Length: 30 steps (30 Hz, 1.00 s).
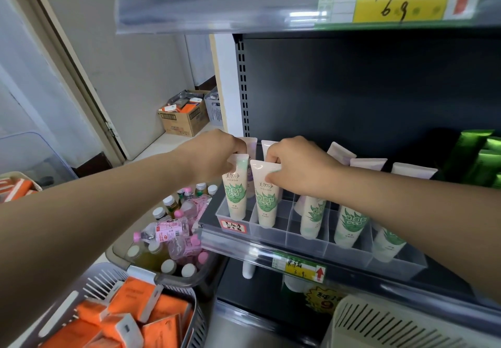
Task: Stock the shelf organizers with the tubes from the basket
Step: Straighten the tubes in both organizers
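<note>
A clear plastic shelf organizer with several compartments sits on the dark shelf. Cream tubes with green leaf print stand upright in it, caps down. My left hand pinches the top of the leftmost front tube. My right hand grips the crimped top of the second front tube. Further tubes stand in the compartments to the right, partly behind my right forearm. Pale purple-tinted tubes stand in the row behind.
A white slatted basket is at the bottom right. A grey basket of orange packets is at the bottom left, with a bin of bottles behind it. Green packages fill the shelf's right end. A cardboard box stands on the floor.
</note>
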Motion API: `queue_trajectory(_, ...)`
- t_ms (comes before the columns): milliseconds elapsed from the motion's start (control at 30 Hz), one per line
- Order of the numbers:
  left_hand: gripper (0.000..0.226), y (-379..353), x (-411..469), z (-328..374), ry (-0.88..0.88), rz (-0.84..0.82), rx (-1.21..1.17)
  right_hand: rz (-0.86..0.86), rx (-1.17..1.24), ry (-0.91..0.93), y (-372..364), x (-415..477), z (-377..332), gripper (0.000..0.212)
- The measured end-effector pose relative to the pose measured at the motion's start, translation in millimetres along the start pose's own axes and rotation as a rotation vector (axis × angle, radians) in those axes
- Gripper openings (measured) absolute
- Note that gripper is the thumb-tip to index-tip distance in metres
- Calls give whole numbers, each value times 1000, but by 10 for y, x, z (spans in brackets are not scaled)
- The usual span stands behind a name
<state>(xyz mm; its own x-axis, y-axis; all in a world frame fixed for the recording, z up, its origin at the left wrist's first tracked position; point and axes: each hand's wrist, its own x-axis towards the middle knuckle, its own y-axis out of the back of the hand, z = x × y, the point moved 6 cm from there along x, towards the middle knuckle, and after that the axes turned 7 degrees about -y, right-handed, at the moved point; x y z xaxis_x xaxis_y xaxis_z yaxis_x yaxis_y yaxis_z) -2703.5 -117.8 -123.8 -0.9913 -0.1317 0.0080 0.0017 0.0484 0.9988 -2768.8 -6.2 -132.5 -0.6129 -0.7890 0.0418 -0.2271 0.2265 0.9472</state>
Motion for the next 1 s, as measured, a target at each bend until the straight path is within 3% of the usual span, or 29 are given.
queue_trajectory(500,43,-36,-30,-20,-30,34,20,32,-12,-9,-22,-17,5,5)
queue_trajectory(833,51,59,-31,61,-35,-25,34,33,22,19,68,-107,83,28)
queue_trajectory(1000,56,349,25,308,-81,169,23,128,105,4,369,-163,279,27)
